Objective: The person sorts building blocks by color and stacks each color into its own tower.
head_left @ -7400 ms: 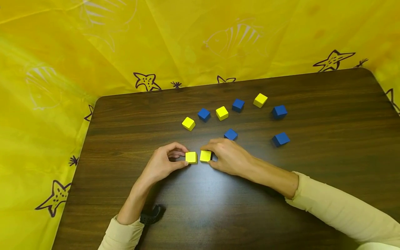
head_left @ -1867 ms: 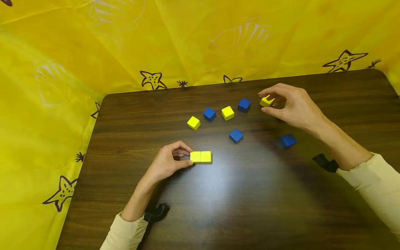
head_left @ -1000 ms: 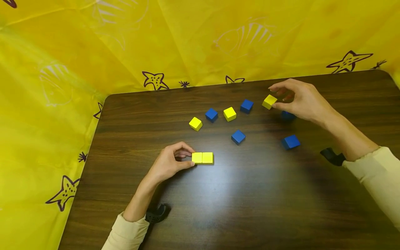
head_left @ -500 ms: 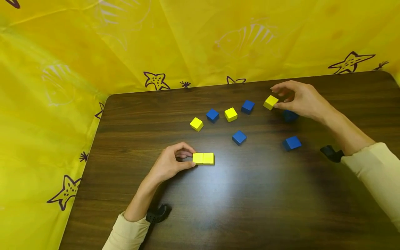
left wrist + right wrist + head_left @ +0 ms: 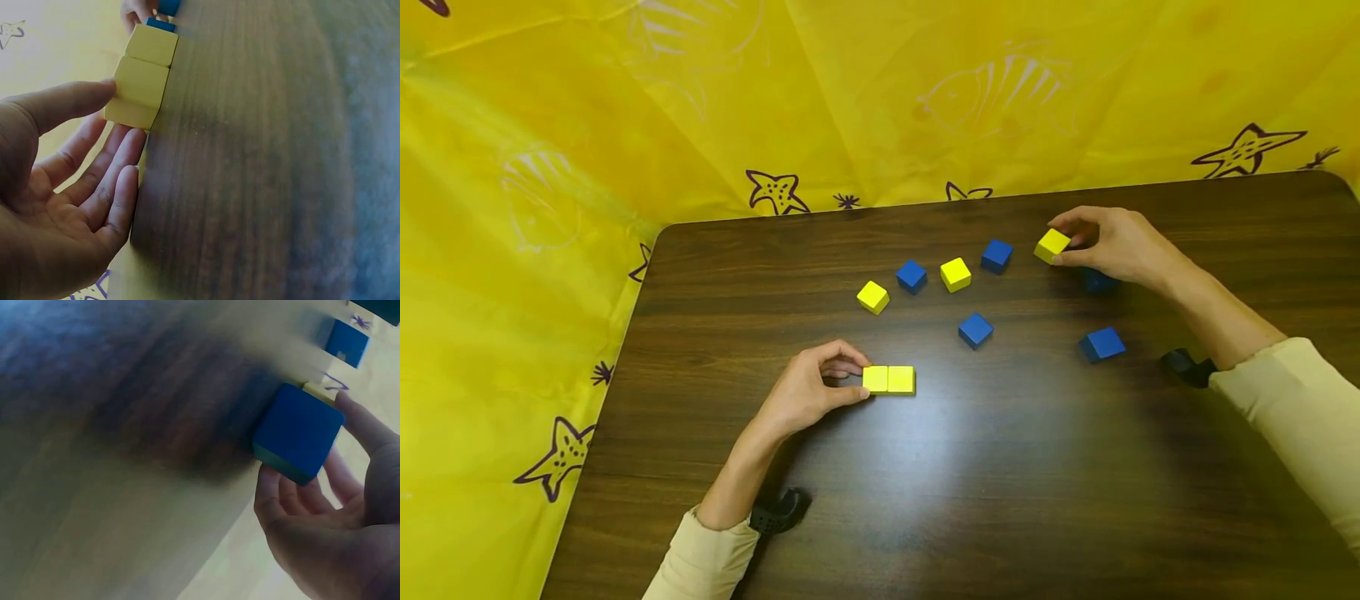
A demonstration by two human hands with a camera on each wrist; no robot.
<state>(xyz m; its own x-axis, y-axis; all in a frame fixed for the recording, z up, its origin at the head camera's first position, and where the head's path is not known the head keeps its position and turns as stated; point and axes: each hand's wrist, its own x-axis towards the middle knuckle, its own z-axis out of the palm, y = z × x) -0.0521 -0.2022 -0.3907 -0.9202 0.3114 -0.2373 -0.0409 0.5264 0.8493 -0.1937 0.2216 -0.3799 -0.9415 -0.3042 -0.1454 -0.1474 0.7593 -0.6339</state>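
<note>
One pair is formed: the left hand [image 5: 808, 390] pinches a left yellow cube [image 5: 876, 380] flush against its yellow neighbour [image 5: 901, 380]. The right hand [image 5: 1116, 244] pinches the far yellow cube [image 5: 1052, 247] — whether it is lifted, I can't tell. Unjoined on the table [image 5: 850, 517] lie two other yellow cubes [image 5: 956, 275] and five blue cubes [image 5: 976, 331] — one half-hidden by the right hand.

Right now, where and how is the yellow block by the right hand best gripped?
Probably by opposite sides, near and far, of the yellow block, coming from above right, where the right hand is. It is a flat-sided cube, with a blue block to its left and another blue block partly covered by the hand.
</note>
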